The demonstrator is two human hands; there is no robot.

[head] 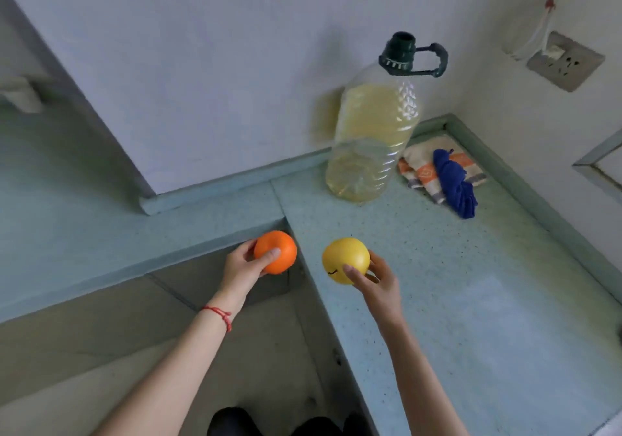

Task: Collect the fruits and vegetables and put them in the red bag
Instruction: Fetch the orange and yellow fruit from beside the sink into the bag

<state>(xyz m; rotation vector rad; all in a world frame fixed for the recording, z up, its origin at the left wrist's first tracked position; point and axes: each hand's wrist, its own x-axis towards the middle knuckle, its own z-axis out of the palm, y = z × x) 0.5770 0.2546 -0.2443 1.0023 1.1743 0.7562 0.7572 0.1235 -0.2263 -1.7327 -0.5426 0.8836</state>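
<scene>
With our left hand (244,267) gripping the orange (275,252) and right hand (378,279) the yellow fruit (345,260), bottle (373,132) at one o'clock, we should keep both grips firm while seeking the unseen red bag.

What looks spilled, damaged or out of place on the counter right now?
Nothing spilled or damaged. The oil bottle stands upright and capped. Only a crumpled blue cloth lies untidily on a folded towel in the counter's corner.

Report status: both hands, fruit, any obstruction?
Left hand grips round orange fruit. Right hand grips round yellow fruit. Red bag not in view. Nothing blocking.
</scene>
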